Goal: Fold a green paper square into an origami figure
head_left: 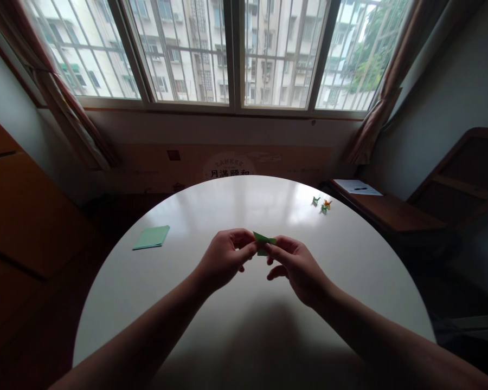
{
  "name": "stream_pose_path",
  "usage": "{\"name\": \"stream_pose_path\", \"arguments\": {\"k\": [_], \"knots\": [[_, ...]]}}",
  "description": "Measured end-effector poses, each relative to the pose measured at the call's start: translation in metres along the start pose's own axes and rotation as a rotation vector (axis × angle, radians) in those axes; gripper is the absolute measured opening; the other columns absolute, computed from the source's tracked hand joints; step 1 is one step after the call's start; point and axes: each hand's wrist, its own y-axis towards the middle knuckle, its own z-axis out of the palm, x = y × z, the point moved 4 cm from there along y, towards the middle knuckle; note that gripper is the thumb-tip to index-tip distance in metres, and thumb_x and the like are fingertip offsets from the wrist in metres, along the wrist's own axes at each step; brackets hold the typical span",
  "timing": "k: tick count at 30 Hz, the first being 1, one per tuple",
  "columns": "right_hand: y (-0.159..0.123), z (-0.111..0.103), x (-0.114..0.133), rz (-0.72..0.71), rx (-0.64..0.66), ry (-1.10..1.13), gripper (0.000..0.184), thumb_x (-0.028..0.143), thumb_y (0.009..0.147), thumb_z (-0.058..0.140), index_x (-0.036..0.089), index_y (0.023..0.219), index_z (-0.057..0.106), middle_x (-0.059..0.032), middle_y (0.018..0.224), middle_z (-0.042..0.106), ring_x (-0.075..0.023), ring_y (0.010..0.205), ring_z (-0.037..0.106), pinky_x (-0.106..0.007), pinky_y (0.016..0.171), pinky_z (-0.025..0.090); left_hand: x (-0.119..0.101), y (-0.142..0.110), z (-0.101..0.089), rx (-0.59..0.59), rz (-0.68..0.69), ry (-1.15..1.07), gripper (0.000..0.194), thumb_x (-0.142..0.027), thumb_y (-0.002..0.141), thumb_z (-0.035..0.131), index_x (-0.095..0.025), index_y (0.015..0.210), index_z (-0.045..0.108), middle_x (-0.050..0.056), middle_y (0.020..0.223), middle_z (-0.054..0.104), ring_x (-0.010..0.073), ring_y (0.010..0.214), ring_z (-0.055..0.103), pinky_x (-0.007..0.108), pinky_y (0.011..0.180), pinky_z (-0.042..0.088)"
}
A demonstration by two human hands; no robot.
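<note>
A small folded piece of green paper (pixel 262 239) is held up over the middle of the round white table (pixel 179 303). My left hand (pixel 229 253) pinches its left side between thumb and forefinger. On the other side, the thumb and forefinger of my right hand (pixel 291 261) grip it too, with the lower fingers curled loosely. Fingertips cover parts of the folds, so the exact shape is hard to make out.
A stack of green square paper (pixel 151 237) lies at the table's left. Toward the far right edge stand three small folded paper figures, two green (pixel 323 208) and one orange (pixel 328 204). Beyond, a wooden stand (pixel 394 208) holds a white sheet (pixel 355 187) and a pen (pixel 360 188).
</note>
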Motion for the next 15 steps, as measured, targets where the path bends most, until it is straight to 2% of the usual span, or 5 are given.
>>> {"name": "stream_pose_path", "arguments": {"k": [4, 7, 15], "knots": [[0.0009, -0.0017, 0.0013, -0.016, 0.014, -0.036, 0.026, 0.041, 0.075, 0.082, 0.018, 0.085, 0.073, -0.0039, 0.080, 0.066, -0.0172, 0.075, 0.058, -0.024, 0.051, 0.055, -0.0020, -0.0001, -0.0005, 0.007, -0.005, 0.009, 0.011, -0.022, 0.079, 0.064, -0.013, 0.079, 0.069, 0.000, 0.068, 0.064, 0.0112, 0.058, 0.055, 0.017, 0.041, 0.045], [0.0029, -0.0026, 0.0037, -0.044, 0.037, -0.063, 0.026, 0.041, 0.076, 0.081, 0.017, 0.084, 0.073, -0.0043, 0.079, 0.067, -0.0173, 0.073, 0.060, -0.024, 0.051, 0.054, -0.0039, -0.0004, 0.0001, 0.041, -0.017, 0.018, 0.009, -0.021, 0.078, 0.064, -0.013, 0.076, 0.068, 0.001, 0.068, 0.065, 0.0105, 0.057, 0.053, 0.017, 0.042, 0.045], [0.0004, -0.0026, 0.0020, -0.070, -0.037, 0.025, 0.024, 0.038, 0.073, 0.083, 0.018, 0.074, 0.070, -0.0004, 0.068, 0.064, -0.0140, 0.064, 0.056, -0.022, 0.048, 0.051, -0.0022, -0.0012, 0.0042, 0.076, -0.001, -0.035, 0.014, -0.026, 0.080, 0.070, -0.013, 0.086, 0.072, 0.004, 0.073, 0.069, 0.0134, 0.064, 0.058, 0.016, 0.042, 0.046]]}}
